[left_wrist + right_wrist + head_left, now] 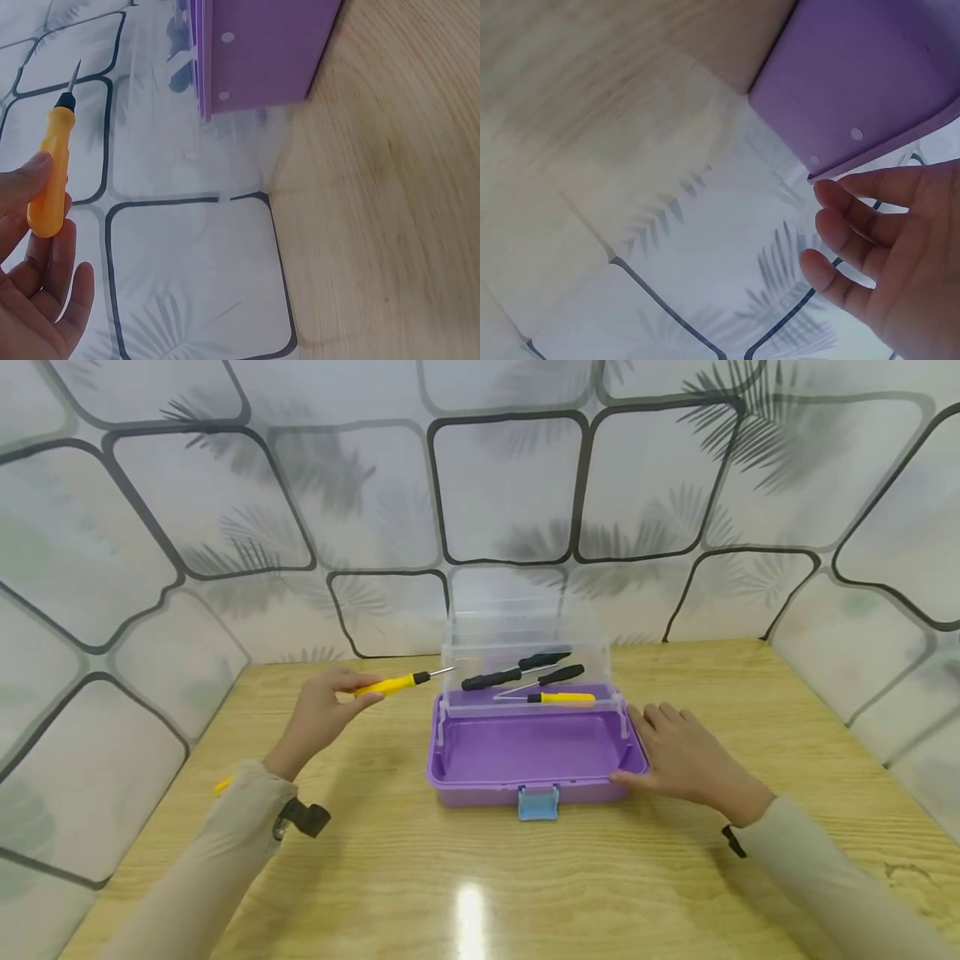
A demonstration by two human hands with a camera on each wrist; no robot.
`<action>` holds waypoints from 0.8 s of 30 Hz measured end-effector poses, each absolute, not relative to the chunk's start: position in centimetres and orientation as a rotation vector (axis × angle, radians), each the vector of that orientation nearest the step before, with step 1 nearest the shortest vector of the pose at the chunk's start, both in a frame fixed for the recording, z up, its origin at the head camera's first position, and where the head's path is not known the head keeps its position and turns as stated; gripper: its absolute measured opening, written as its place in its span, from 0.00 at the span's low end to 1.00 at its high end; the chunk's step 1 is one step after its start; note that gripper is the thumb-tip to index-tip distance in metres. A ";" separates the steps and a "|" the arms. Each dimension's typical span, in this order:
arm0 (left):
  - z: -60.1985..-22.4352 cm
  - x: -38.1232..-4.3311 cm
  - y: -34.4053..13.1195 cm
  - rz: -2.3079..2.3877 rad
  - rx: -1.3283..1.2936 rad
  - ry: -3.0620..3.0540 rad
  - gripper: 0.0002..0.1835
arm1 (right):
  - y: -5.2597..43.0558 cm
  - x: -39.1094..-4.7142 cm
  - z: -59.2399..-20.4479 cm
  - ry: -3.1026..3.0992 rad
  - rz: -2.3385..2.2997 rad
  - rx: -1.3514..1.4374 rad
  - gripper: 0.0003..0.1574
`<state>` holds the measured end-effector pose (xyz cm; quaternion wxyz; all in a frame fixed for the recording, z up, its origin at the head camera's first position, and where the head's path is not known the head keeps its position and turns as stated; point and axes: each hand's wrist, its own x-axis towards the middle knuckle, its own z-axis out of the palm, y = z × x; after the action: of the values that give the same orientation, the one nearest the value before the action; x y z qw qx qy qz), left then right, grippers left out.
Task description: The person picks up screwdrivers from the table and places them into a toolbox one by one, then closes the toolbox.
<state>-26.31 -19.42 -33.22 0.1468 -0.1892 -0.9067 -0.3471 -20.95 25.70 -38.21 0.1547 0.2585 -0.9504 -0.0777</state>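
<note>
My left hand (330,706) pinches a yellow screwdriver (386,685) by its handle, its metal tip pointing right at the left edge of a raised clear lid (525,622). In the left wrist view, thumb and fingers hold that handle. The lid belongs to a purple toolbox (525,747) with a blue latch (538,803). Black screwdrivers (562,674) and another yellow screwdriver (567,697) lie in the lid. My right hand (682,756) rests at the box's right side, thumb on the front corner; in the right wrist view its loosely bent fingers (847,236) are by the rim.
A wooden table (390,877) carries the box. Part of a yellow object (222,785) shows beside my left sleeve, mostly hidden. Patterned wall covering (510,493) rises behind the table and on both sides.
</note>
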 end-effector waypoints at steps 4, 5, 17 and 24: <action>-33.2 -26.3 -18.8 -0.997 -0.557 -2.609 0.14 | 25.5 -20.8 -38.2 -2.758 -0.215 0.699 0.63; -33.2 -26.3 -18.6 -0.997 -0.561 -2.608 0.14 | 25.4 -20.7 -38.2 -2.763 -0.207 0.687 0.63; -32.6 -27.6 -15.2 -1.081 -0.624 -2.573 0.15 | 24.6 -20.6 -38.6 -2.710 -0.150 0.651 0.63; -32.7 -28.7 -13.3 -1.070 -0.660 -2.592 0.16 | 24.8 -20.6 -38.8 -2.707 -0.119 0.658 0.62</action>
<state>-28.70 -13.29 -32.67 0.1300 -0.2273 -0.8920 -0.3684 -20.58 24.75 -38.85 0.1758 0.2324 -0.9557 -0.0422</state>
